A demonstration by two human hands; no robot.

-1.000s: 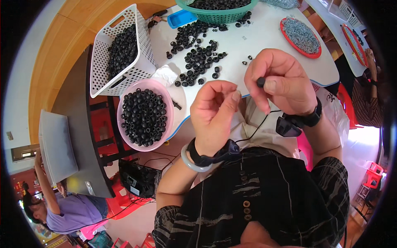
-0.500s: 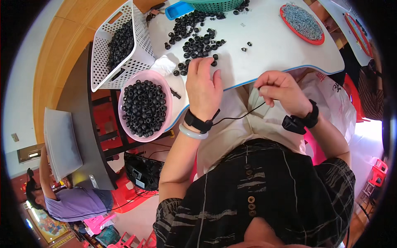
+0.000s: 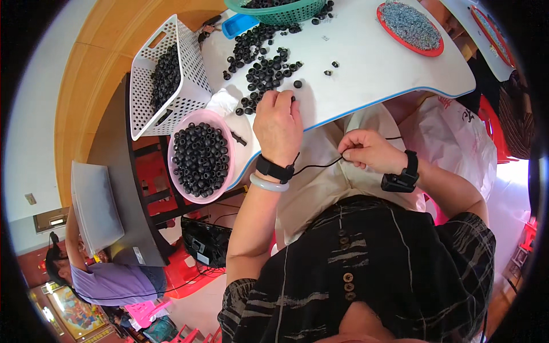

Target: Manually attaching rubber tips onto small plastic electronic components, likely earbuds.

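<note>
My left hand (image 3: 278,128) is at the table's near edge, by a loose spread of small black round pieces with holes (image 3: 266,71). Its fingers are bent and pressed together, and a bit of black shows beside the tips; what they hold is mostly hidden. Over my lap, my right hand (image 3: 370,151) pinches a thin black cord (image 3: 320,166) between thumb and fingers. One stretch of cord runs to my left wrist; the other emerges beyond the right hand. A pink bowl (image 3: 231,163) full of similar black pieces stands left of my left hand.
A white perforated basket (image 3: 191,74) of black pieces stands at left. Farther back are a green basket (image 3: 286,14), a blue tray (image 3: 238,25) and a red tray (image 3: 437,51) of small greyish parts. Pale cloth (image 3: 317,140) covers my lap. Another person (image 3: 114,280) is at far left.
My right hand has moved down and left along the cord, which now also shows beyond it. My left hand's thumb has drawn in toward its fingers. The view has shifted slightly.
</note>
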